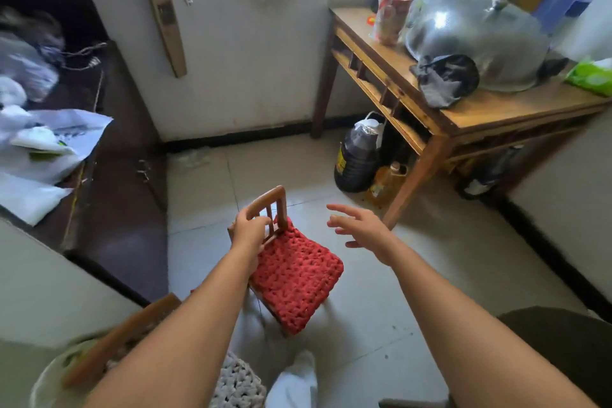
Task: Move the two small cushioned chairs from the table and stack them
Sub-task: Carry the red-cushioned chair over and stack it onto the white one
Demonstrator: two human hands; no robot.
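Over the floor, two chairs: left hand (247, 231) fingers clamped on red-cushioned chair (294, 278), right hand (359, 225) fingers spread.

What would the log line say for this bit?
left hand: gripping red chair backrest | right hand: open, empty | grey chair: below, near

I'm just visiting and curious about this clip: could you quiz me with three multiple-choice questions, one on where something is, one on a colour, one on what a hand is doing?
1. Where do the dark jug and the smaller amber bottle stand?
A. On the floor under the wooden table
B. On the windowsill
C. On the chair seat

2. What colour is the cushion on the small chair?
A. Blue
B. Red
C. Black

3. What is the left hand doing?
A. Hanging open in the air
B. Resting on the table
C. Gripping the chair's backrest

Answers: 1 A, they sit beside the table leg. 2 B, red knit. 3 C, fingers wrap the rail; the right hand is open.
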